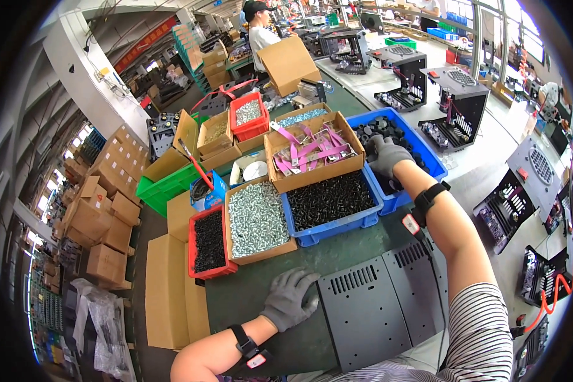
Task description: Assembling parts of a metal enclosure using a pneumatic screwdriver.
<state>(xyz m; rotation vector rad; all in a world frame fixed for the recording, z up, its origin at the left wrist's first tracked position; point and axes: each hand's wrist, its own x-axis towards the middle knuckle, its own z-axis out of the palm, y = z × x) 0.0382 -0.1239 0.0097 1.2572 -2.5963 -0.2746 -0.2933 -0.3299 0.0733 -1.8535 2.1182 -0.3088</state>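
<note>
My left hand, in a grey glove, lies on the dark green tabletop with its fingers spread, holding nothing. Its fingertips are close to the left edge of a black slotted metal panel; a second black panel lies against that one. My right hand, gloved too, reaches into a blue bin of black round parts. Its fingers curl down among the parts, and whatever is between them is hidden.
Left of the bin stand a blue tray of black screws, a cardboard box of silver screws, a red tray of black screws, and a raised box of pink-wrapped metal strips. Black machine housings stand at right. A person is beyond.
</note>
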